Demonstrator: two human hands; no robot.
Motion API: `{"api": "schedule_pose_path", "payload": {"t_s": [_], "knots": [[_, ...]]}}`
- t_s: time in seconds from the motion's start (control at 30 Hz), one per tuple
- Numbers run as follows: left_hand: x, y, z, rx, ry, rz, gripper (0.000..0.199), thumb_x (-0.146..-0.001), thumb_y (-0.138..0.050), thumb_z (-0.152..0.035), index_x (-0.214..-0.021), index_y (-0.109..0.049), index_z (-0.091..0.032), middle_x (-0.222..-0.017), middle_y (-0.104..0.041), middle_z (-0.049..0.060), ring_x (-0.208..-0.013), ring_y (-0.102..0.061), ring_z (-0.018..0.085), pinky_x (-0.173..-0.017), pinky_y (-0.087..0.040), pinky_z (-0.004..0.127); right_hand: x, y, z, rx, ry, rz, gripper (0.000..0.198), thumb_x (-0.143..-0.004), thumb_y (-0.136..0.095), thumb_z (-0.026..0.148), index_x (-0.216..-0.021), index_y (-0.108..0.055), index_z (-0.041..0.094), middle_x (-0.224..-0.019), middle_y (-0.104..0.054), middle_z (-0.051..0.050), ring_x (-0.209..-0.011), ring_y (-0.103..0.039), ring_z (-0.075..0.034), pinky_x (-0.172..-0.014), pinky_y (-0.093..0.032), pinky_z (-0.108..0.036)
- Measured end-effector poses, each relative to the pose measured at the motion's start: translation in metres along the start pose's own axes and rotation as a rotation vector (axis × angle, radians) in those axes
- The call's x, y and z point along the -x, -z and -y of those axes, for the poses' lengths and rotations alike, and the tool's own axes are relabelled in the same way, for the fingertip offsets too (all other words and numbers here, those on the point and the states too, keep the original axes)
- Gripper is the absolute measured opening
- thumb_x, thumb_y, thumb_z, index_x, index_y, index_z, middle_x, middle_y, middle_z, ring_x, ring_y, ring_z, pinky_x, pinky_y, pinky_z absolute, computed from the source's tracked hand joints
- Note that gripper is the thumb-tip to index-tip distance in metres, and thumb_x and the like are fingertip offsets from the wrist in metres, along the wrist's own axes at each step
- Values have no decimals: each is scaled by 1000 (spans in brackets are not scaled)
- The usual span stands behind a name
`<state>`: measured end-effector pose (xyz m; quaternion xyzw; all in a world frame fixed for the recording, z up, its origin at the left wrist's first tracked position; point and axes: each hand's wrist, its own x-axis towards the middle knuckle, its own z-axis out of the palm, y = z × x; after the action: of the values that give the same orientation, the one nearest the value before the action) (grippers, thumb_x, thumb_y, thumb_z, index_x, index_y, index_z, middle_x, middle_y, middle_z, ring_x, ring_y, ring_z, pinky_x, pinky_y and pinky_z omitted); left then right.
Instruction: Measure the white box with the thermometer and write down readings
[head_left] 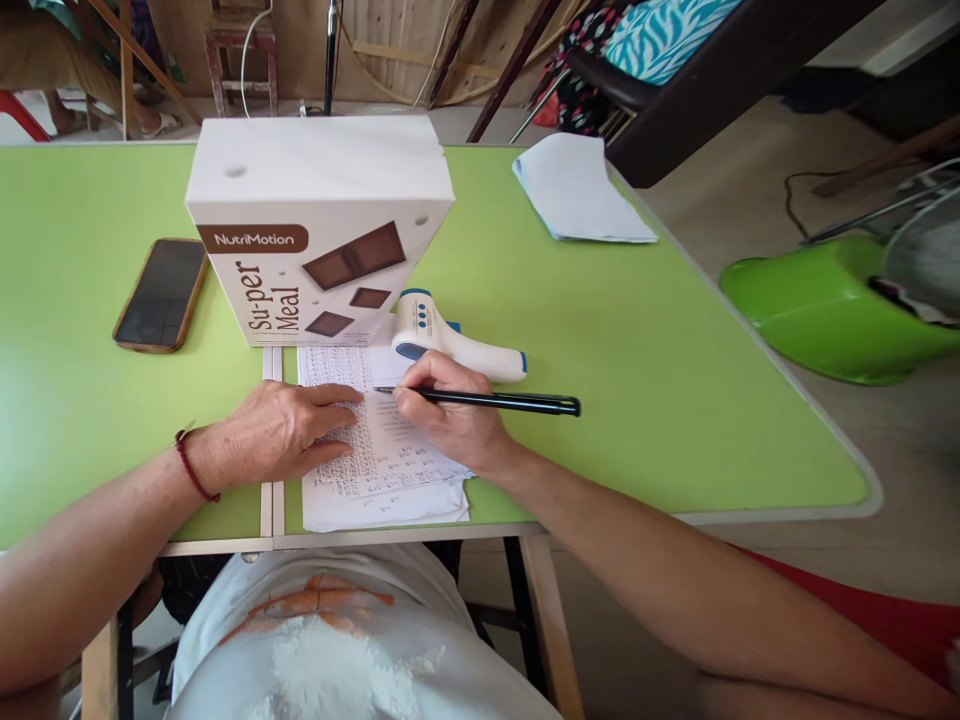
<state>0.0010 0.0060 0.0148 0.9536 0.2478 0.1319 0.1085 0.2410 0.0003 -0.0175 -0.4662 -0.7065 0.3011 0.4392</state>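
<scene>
White papers (384,450): near table (675,400) edge | box (319,235): just beyond | right hand (461,415): pen (517,402)

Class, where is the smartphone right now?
In the head view, the smartphone lies at the left on the green table, beside the white box and beyond the left hand.

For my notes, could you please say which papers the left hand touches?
The handwritten sheets beneath the pen, in front of the box; the other papers lie apart, farther right.
</scene>
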Motion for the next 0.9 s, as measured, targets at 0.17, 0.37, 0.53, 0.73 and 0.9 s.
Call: {"api": "schedule_pose_path", "payload": {"t_s": [0.17,0.37,0.53,0.73,0.9], "knots": [[-1,0,0,-5,-1,-2,22,-100,-60,-31,-106,-75,-16,-130,-74,8,-79,-79,20,-55,-54,28,0,1,2,25,-7,11,12,-77,-58,21,-68,-51,24,-57,-55,5,-51,-46,-12,-48,-39,-26],[1,2,0,11,4,6,21,-100,-60,-30,-106,-74,-15,-132,-73,8,-82,-79,20,-57,-55,28,0,1,1,19,17,-2,12,-76,-57,19,-68,-50,25,-57,-56,5,-51,-48,-12,-48,-39,-26],[0,1,0,5,6,15,22,-100,-60,-31,-108,-74,-16,-132,-73,9,-81,-79,19,-57,-54,27,-1,1,3,42,28,-11,13,-75,-56,19,-66,-49,25,-55,-54,5,-50,-48,-11,-47,-39,-25],[-1,1,0,-4,-3,-1,22,-99,-61,-31,-107,-74,-15,-131,-74,8,-79,-79,20,-55,-54,28,-1,1,2,59,32,14,13,-75,-57,18,-67,-49,25,-55,-55,5,-49,-46,-12,-46,-39,-26],[1,2,1,4,-5,5,23,-101,-57,-32,-104,-74,-16,-132,-73,8,-81,-79,19,-57,-54,28,2,-1,3,97,82,-124,16,-75,-58,18,-66,-47,26,-54,-52,6,-48,-47,-12,-46,-41,-27]]}}
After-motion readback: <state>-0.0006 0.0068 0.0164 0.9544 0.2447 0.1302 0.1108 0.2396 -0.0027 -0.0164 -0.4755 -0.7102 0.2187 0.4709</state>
